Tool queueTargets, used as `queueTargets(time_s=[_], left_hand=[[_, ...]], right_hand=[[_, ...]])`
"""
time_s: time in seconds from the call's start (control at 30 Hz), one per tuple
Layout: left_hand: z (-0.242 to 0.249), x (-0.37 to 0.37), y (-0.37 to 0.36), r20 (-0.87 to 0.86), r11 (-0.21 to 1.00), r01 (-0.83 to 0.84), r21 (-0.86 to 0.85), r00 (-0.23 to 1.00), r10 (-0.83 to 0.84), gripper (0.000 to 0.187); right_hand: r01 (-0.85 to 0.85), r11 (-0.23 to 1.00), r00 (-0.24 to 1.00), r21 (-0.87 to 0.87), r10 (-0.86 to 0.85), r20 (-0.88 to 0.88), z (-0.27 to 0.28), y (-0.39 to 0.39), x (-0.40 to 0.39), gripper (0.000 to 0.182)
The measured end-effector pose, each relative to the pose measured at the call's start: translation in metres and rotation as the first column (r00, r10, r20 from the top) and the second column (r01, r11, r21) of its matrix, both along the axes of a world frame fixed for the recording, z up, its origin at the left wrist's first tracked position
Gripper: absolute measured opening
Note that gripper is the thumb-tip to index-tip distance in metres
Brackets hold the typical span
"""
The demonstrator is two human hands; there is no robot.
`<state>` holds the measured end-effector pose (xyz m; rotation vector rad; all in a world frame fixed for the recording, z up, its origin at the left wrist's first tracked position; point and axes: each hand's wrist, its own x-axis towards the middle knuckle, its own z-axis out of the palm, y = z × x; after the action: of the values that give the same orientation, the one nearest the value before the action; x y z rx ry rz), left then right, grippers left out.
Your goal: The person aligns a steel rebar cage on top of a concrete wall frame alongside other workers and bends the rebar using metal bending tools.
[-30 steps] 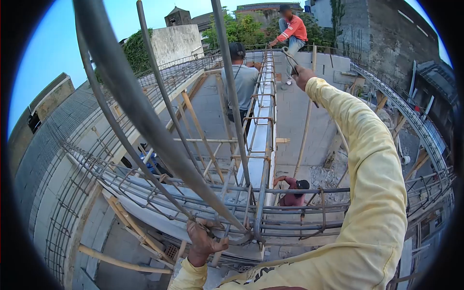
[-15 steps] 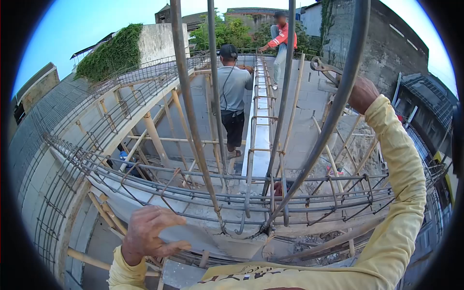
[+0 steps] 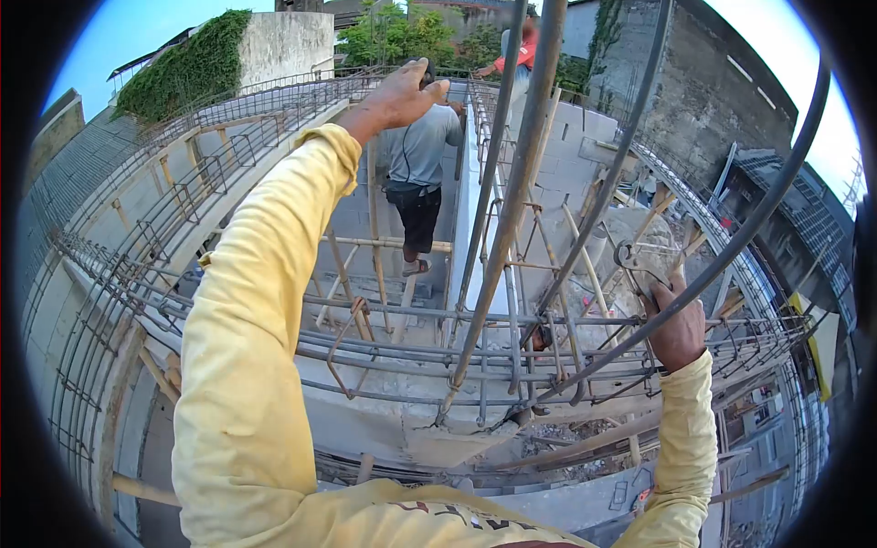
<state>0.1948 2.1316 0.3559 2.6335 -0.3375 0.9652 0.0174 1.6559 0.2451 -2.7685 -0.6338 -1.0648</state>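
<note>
The horizontal grey steel rebar cage (image 3: 402, 352) already lay tied along the beam, while the upright bent grey steel bars (image 3: 512, 210) stood loose above it. My left hand (image 3: 399, 94) reached up, fingers half spread, holding nothing. My right hand (image 3: 674, 321) gripped what looked like metal pincers (image 3: 632, 261) beside one curved bar.

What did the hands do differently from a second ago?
The left hand let go of the bar bases low down and rose, open, up and forward. The right hand came down from high up to the right side, keeping hold of the pliers, close to a curved bar. The upright bars and the rebar cage stayed put.
</note>
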Motion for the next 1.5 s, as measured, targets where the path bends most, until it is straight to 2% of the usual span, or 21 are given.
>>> queueTargets(time_s=[0.17,0.3,0.4,0.43,0.6,0.67,0.7,0.73,0.77,0.8,0.83,0.87,0.93,1.0,1.07,1.13,1.2,1.23,1.3,1.43,1.5], left_hand=[[-0.022,0.023,-0.074,-0.235,0.921,0.064,0.385,0.971,0.03,0.062],[-0.062,0.071,-0.071,-0.247,0.894,0.185,0.408,0.965,-0.087,0.086],[-0.087,0.11,-0.073,-0.192,0.827,0.084,0.556,0.981,0.028,0.087],[-0.077,0.088,-0.082,-0.309,0.819,0.083,0.568,0.944,0.119,0.087],[-0.109,0.116,-0.094,-0.311,0.784,0.096,0.613,0.942,0.129,0.083],[-0.09,0.099,-0.089,-0.305,0.945,-0.024,0.325,0.944,0.129,0.091],[-0.075,0.111,-0.078,-0.385,0.996,-0.082,-0.028,0.921,0.065,0.095],[-0.059,0.127,-0.064,-0.44,0.914,-0.159,-0.372,0.897,-0.023,0.101],[-0.039,0.112,-0.051,-0.377,0.82,-0.282,-0.498,0.922,0.088,0.106],[-0.03,0.125,-0.028,-0.315,0.588,-0.262,-0.765,0.949,0.012,0.109],[-0.03,0.129,-0.006,-0.173,0.402,-0.218,-0.889,0.974,0.146,0.108],[-0.021,0.104,0.012,-0.16,0.263,-0.217,-0.94,0.961,0.224,0.099],[-0.024,0.153,0.096,-0.258,0.204,-0.378,-0.903,0.858,0.444,0.049],[-0.021,0.129,0.127,-0.257,0.343,-0.437,-0.832,0.851,0.459,0.041],[-0.024,0.13,0.138,-0.168,0.354,-0.308,-0.883,0.911,0.376,0.046],[-0.033,0.134,0.124,0.022,0.407,0.021,-0.913,1.0,-0.004,0.055],[-0.041,0.145,0.076,0.073,0.459,0.444,-0.769,0.775,-0.628,0.053],[-0.028,0.126,0.049,-0.119,0.382,0.356,-0.853,0.578,-0.807,0.05],[-0.025,0.112,-0.008,-0.181,0.419,0.319,-0.85,0.57,-0.801,0.045],[-0.014,0.138,-0.067,0.286,0.079,0.47,-0.879,0.654,-0.7,0.044],[-0.021,0.144,-0.084,0.306,0.015,0.483,-0.875,0.578,-0.757,0.049]], right_hand=[[-0.012,0.972,1.0,0.233,0.016,-0.016,-0.019,-0.007,0.017,0.014],[0.026,0.929,0.994,0.368,0.016,-0.11,-0.018,-0.009,0.02,0.014],[0.055,0.903,0.988,0.426,0.011,-0.152,-0.019,-0.011,0.021,0.014],[0.064,0.893,0.988,0.445,0.007,-0.157,-0.021,-0.012,0.023,0.014],[0.233,0.8,0.95,0.553,-0.065,-0.306,-0.013,-0.001,0.018,0.014],[0.161,0.822,0.968,0.547,-0.023,-0.249,-0.021,-0.009,0.026,0.014],[0.128,0.837,0.977,0.531,-0.014,-0.213,-0.024,-0.013,0.029,0.014],[0.097,0.852,0.984,0.514,-0.003,-0.181,-0.029,-0.02,0.032,0.014],[0.056,0.906,0.991,0.419,-0.001,-0.132,-0.038,-0.036,0.042,0.014],[0.067,0.879,0.987,0.472,0.011,-0.162,-0.038,-0.035,0.043,0.014],[0.083,0.847,0.981,0.525,0.023,-0.191,-0.039,-0.033,0.042,0.014],[0.099,0.809,0.977,0.579,0.032,-0.213,-0.038,-0.032,0.041,0.015],[0.138,0.818,0.972,0.558,-0.004,-0.234,-0.031,-0.023,0.036,0.014],[0.161,0.806,0.966,0.57,-0.01,-0.259,-0.028,-0.019,0.033,0.014],[0.183,0.817,0.959,0.546,-0.026,-0.282,-0.027,-0.016,0.032,0.014],[0.205,0.821,0.953,0.533,-0.042,-0.3,-0.024,-0.015,0.03,0.014],[0.222,0.809,0.949,0.544,-0.051,-0.311,-0.024,-0.014,0.03,0.014],[0.211,0.824,0.954,0.526,-0.058,-0.293,-0.026,-0.017,0.032,0.014],[0.197,0.853,0.962,0.484,-0.074,-0.261,-0.031,-0.026,0.036,0.013],[0.218,0.801,0.954,0.558,-0.054,-0.296,-0.027,-0.018,0.032,0.015],[0.128,0.856,0.977,0.5,-0.021,-0.214,-0.036,-0.029,0.041,0.015]])
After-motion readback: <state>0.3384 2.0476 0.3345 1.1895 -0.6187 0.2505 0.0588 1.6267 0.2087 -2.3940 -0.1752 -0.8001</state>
